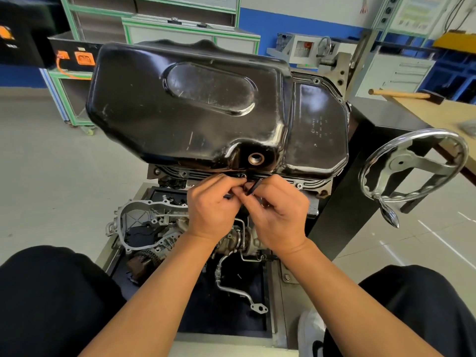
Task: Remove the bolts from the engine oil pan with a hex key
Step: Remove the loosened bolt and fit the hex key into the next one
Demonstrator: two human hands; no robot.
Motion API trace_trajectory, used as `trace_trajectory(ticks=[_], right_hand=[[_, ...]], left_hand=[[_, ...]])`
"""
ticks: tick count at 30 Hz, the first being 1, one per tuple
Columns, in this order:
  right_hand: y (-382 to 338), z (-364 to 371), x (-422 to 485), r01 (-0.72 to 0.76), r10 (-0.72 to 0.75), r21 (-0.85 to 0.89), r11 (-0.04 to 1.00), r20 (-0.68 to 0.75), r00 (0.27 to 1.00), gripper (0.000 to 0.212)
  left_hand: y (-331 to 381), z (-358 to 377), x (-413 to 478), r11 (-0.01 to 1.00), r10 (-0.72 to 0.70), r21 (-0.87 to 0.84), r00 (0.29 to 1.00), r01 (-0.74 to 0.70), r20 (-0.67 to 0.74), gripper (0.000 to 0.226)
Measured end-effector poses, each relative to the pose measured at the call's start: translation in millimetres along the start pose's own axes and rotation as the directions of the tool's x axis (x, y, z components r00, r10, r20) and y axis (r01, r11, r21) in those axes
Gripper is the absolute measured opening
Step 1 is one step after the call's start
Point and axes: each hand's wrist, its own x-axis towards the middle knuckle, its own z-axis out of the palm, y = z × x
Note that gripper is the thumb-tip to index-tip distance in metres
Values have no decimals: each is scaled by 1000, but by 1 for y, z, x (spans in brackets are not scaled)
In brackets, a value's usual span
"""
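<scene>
The black engine oil pan [193,104] sits bottom-up on the engine stand, and its near flange runs just above the person's hands. The left hand [213,207] and the right hand [278,215] meet at that flange. The fingers of both are curled around the hex key [253,188], a short black bar whose tip appears to reach a bolt [243,175] below the drain hole [256,158], though the fingers hide the seating. Another flange bolt [299,186] sits just to the right.

The key looks stiff, thin and light. It is probably best gripped far out on its long arm for leverage while the other hand steadies the bend. The bolts are small and likely oily, so they could easily slip into the parts tray [269,292] below. The pan is glossy pressed steel, probably fairly heavy, and best supported at its rim once loose.
</scene>
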Motion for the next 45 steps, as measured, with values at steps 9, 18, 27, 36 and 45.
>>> trace_trajectory(ticks=[9,18,27,36,45], right_hand=[[3,-2,1,123,-116,-152,981,53,992,10],[6,5,-1,66,-66,-37,997,11,998,22],[6,0,2,93,-87,-75,993,74,993,7],[6,-1,0,98,-91,-75,992,84,992,20],[5,-2,6,80,-82,-31,996,-53,995,14]], left_hand=[[4,-10,2,997,8,-80,985,5,170,29],[2,-8,5,1000,-9,18,998,8,57,17],[1,-1,2,999,-49,-9,999,49,4,15],[-2,-7,2,999,48,-21,993,-46,105,18],[0,-1,2,1000,4,-2,1000,-4,4,13]])
